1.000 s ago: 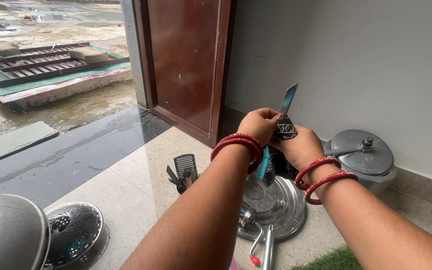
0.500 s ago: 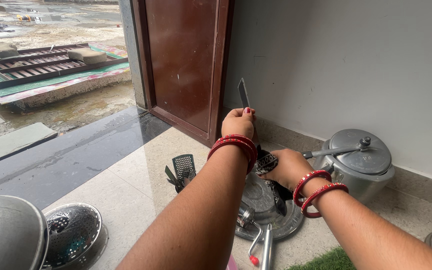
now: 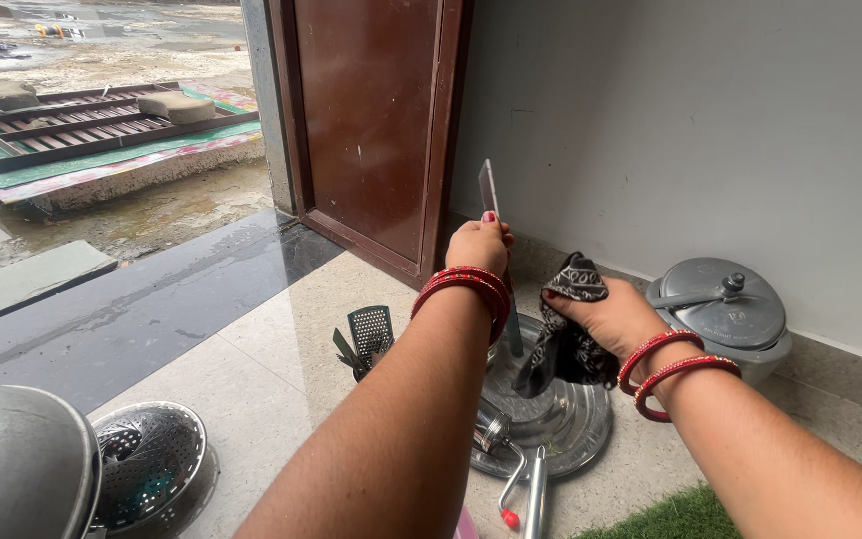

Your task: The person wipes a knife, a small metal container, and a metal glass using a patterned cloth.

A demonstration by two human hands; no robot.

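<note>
— What are your hands holding?
— Your left hand (image 3: pixel 478 247) is gripping a knife (image 3: pixel 491 192), blade pointing up. Your right hand (image 3: pixel 606 314) is squeezing a dark cloth (image 3: pixel 566 339), just right of the blade, above the steel plate (image 3: pixel 561 424).

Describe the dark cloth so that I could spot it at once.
Start at the brown door and follow the white wall rightward to the grey pressure cooker. Just left of it, the right hand grips the cloth above a round steel plate. It is the only soft thing here: black with a white pattern, among metalware.
</note>
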